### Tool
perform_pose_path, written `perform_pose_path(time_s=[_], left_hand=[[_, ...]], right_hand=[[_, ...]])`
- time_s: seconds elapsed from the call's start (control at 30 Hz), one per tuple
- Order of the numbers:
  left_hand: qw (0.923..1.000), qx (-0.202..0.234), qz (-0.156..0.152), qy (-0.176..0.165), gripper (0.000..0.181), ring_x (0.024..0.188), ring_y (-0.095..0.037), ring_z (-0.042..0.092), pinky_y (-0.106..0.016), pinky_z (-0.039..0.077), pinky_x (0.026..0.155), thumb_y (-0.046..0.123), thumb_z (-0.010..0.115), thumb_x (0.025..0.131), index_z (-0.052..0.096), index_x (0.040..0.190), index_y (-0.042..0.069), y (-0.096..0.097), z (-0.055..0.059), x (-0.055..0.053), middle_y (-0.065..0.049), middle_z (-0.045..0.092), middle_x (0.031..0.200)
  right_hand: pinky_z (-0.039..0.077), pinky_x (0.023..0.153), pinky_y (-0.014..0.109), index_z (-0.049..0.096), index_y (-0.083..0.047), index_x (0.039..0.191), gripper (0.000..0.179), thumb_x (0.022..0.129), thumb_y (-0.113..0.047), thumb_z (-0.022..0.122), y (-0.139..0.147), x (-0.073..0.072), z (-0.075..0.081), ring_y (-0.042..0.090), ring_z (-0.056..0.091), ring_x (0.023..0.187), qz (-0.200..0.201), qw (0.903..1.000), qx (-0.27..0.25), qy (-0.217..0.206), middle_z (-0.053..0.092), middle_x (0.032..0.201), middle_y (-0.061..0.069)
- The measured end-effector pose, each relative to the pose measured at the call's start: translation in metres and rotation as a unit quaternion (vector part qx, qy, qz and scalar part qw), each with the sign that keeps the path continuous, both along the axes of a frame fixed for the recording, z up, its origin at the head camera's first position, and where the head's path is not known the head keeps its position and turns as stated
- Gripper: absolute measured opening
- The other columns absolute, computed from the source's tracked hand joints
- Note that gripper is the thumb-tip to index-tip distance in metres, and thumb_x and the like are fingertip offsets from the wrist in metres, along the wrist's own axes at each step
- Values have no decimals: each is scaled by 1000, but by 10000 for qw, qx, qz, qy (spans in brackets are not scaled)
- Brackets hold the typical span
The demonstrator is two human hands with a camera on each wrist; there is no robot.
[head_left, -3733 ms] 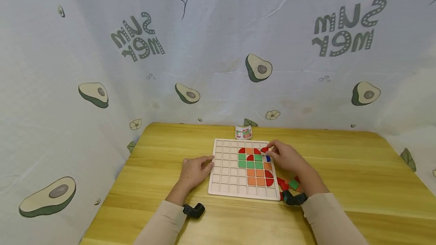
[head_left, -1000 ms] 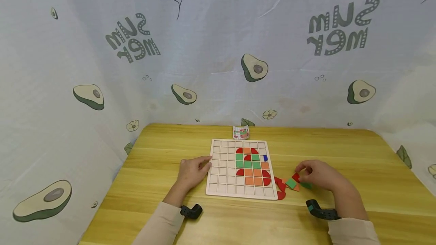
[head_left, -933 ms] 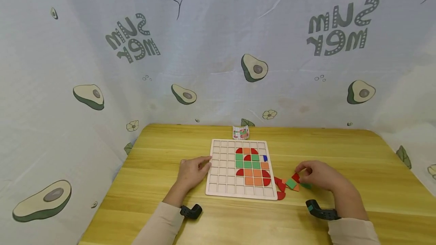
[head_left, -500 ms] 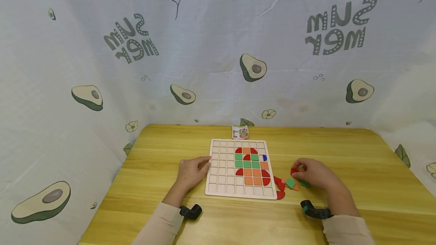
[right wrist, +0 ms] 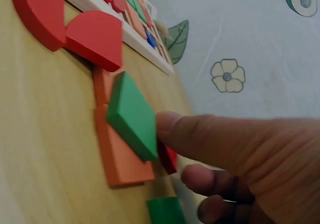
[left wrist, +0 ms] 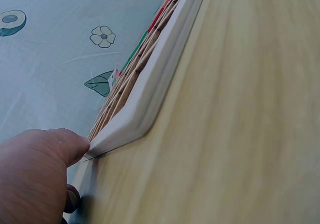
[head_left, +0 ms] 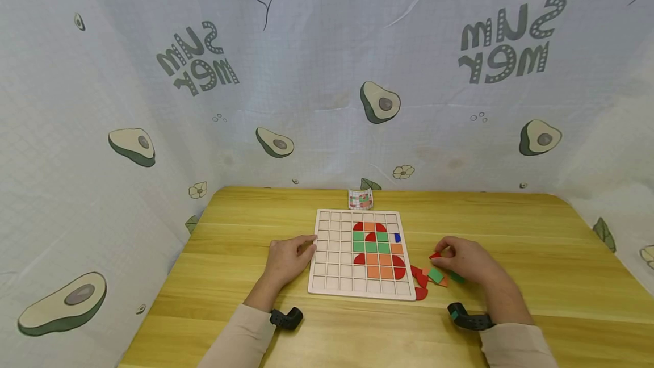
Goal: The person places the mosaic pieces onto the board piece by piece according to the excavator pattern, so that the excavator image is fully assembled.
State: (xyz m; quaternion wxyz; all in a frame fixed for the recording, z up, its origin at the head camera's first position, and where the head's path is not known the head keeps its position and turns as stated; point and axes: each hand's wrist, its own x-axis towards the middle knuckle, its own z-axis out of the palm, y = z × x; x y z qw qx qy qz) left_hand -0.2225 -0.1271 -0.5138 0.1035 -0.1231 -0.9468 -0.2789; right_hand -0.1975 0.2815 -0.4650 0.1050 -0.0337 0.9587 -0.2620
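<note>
A pale wooden grid board [head_left: 332, 283] lies mid-table with red, green and orange tiles and one small blue tile [head_left: 397, 238] in its right part. My left hand [head_left: 287, 257] rests against the board's left edge, thumb and forefinger touching the rim. In the left wrist view, the thumb [left wrist: 55, 144] meets the board's corner. Between thumb and forefinger, my right hand [head_left: 467, 258] pinches a red tile [head_left: 435, 255], right of the board; its outline is partly hidden. Beneath that hand, a green square tile [right wrist: 132, 116] leans on an orange tile [right wrist: 122, 166].
Several loose red tiles [head_left: 420, 278] lie close along the board's right edge, a red rounded one [head_left: 421, 293] at its lower corner. Another green tile [head_left: 457, 277] sits under the right hand. A small patterned card [head_left: 360, 199] stands behind the board, before a printed curtain [head_left: 327, 72].
The right hand has left the board's top right for the loose tiles, then lifted a red tile leftward. A red rounded tile now fills a cell left of the orange ones. The left hand stays.
</note>
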Motion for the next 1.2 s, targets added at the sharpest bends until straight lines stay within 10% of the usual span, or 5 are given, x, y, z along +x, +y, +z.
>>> perform_pose_path(time_s=[0.53,1.2], left_hand=[[10000,11,15,-44,31,53,-2,37,-31,25,72,38,66,98,74,126,29,-1,-3,1,15,44,55],[9999,15,58,-118,31,55,-2,39,-31,25,73,39,66,98,74,127,30,0,-1,2,15,45,57]], right_hand=[[41,64,32,67,-6,103,26,92,-28,76,-4,0,4,19,49,73,18,10000,-36,-4,56,82,3],[36,59,23,69,-15,92,19,87,-29,82,-109,17,15,8,45,65,1346,9862,11,968,49,68,-7]])
